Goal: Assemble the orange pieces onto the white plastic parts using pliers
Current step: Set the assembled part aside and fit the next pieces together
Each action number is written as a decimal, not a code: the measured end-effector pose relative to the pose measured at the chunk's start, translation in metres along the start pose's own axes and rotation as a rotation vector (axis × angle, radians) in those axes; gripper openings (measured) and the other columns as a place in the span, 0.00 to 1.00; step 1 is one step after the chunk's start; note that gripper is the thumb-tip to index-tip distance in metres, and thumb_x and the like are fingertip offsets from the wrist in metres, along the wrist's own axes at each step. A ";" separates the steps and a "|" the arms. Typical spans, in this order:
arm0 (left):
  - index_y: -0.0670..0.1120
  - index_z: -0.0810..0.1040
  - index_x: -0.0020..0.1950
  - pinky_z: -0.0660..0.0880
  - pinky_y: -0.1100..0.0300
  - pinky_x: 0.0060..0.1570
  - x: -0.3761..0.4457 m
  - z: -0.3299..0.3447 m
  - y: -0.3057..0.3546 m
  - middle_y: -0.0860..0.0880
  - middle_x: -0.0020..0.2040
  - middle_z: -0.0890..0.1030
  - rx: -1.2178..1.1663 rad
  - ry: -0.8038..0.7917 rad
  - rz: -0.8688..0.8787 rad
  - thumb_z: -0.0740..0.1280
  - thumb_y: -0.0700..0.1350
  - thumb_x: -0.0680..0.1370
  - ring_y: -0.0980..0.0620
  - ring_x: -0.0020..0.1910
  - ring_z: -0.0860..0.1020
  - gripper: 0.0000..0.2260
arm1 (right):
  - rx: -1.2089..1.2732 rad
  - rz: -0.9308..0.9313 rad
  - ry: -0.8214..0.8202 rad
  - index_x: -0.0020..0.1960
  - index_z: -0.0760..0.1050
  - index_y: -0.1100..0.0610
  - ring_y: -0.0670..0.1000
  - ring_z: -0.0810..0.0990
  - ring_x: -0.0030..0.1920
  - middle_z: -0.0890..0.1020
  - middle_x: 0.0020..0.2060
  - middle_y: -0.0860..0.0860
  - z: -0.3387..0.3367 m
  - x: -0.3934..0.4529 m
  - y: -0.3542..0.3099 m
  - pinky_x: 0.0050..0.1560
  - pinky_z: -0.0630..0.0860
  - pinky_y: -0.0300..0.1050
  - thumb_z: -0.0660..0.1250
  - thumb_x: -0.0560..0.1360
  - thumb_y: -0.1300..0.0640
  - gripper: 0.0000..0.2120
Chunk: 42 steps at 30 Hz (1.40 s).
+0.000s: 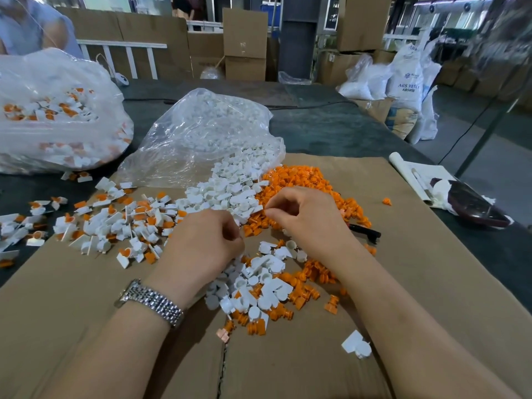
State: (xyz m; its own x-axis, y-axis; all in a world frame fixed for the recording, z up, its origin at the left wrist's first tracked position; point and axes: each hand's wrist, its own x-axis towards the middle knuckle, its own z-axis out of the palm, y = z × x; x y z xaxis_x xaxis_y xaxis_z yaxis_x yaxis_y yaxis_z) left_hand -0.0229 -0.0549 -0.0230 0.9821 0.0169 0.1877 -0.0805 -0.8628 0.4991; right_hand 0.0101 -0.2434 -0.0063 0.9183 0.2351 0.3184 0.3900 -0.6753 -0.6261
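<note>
— Orange pieces (299, 180) — where are they?

— Heaped on the cardboard (403, 283), just right of the white parts (230, 191) that spill from the clear bag (201, 133). More of both lie mixed between the two forearms, near the cardboard's seam.

— And the hands?

— Both hover over the pile. The right hand (308, 217) has its fingers curled, thumb and forefinger pinching something small at the edge of the white parts; it looks like a white part, but I cannot tell for sure. The left hand (207, 240), with a metal watch (149, 302) on its wrist, is curled too, its fingertips closed together; whether they grasp a piece is hidden.

— Pliers?

— A black handle (365, 231) pokes out from behind the right wrist, lying on the cardboard among orange pieces. I cannot say what tool it is.

— Anything finished?

— White parts with orange fitted in lie scattered to the left (115, 223), and a second bag (57, 110) at far left holds more.
</note>
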 end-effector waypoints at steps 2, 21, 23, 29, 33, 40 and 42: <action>0.56 0.80 0.42 0.68 0.66 0.34 0.000 -0.003 0.000 0.59 0.39 0.80 -0.059 0.037 -0.004 0.74 0.48 0.77 0.61 0.38 0.77 0.06 | 0.076 0.020 -0.011 0.50 0.84 0.52 0.42 0.81 0.43 0.84 0.44 0.45 -0.001 -0.001 0.000 0.47 0.78 0.36 0.72 0.78 0.54 0.03; 0.41 0.88 0.42 0.83 0.58 0.47 0.001 -0.019 0.004 0.38 0.47 0.87 -1.502 -0.192 -0.234 0.75 0.35 0.67 0.42 0.51 0.87 0.06 | 0.474 -0.138 -0.076 0.51 0.81 0.58 0.42 0.83 0.46 0.84 0.43 0.47 -0.014 -0.007 -0.012 0.50 0.79 0.39 0.71 0.79 0.62 0.02; 0.41 0.88 0.44 0.83 0.58 0.47 0.001 -0.019 0.003 0.38 0.49 0.87 -1.501 -0.202 -0.226 0.76 0.34 0.65 0.42 0.51 0.87 0.09 | 0.398 -0.189 -0.068 0.51 0.82 0.57 0.47 0.82 0.49 0.83 0.46 0.48 -0.013 -0.008 -0.013 0.53 0.78 0.45 0.71 0.78 0.61 0.03; 0.44 0.89 0.47 0.82 0.61 0.48 -0.005 -0.023 0.008 0.40 0.51 0.87 -1.377 -0.180 -0.158 0.77 0.38 0.66 0.44 0.51 0.87 0.11 | 0.297 -0.238 -0.040 0.50 0.82 0.55 0.47 0.80 0.49 0.81 0.47 0.47 -0.012 -0.010 -0.015 0.51 0.78 0.40 0.72 0.78 0.60 0.02; 0.51 0.88 0.48 0.78 0.72 0.43 -0.012 -0.020 0.012 0.52 0.46 0.88 -0.908 0.058 -0.003 0.78 0.43 0.73 0.55 0.46 0.87 0.06 | 0.320 -0.142 -0.042 0.51 0.81 0.54 0.44 0.80 0.42 0.82 0.42 0.46 -0.007 -0.013 -0.017 0.45 0.79 0.39 0.71 0.79 0.58 0.01; 0.44 0.88 0.48 0.82 0.58 0.52 -0.004 -0.022 0.007 0.41 0.49 0.87 -1.339 -0.078 -0.070 0.78 0.41 0.65 0.44 0.52 0.86 0.11 | 0.483 -0.142 -0.137 0.61 0.79 0.53 0.45 0.80 0.44 0.80 0.44 0.47 -0.014 -0.014 -0.020 0.47 0.79 0.39 0.72 0.78 0.58 0.12; 0.43 0.88 0.47 0.82 0.59 0.50 -0.003 -0.022 0.005 0.40 0.49 0.87 -1.420 -0.104 -0.081 0.75 0.37 0.67 0.45 0.51 0.87 0.09 | 0.469 -0.165 -0.122 0.59 0.81 0.54 0.43 0.80 0.45 0.81 0.44 0.46 -0.015 -0.014 -0.021 0.48 0.78 0.37 0.73 0.78 0.59 0.10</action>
State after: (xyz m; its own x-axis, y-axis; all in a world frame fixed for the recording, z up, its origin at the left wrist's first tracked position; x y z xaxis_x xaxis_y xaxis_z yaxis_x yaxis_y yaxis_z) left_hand -0.0297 -0.0483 -0.0022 0.9949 -0.0491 0.0877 -0.0635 0.3697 0.9270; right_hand -0.0120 -0.2431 0.0124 0.8322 0.4110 0.3722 0.4934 -0.2428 -0.8353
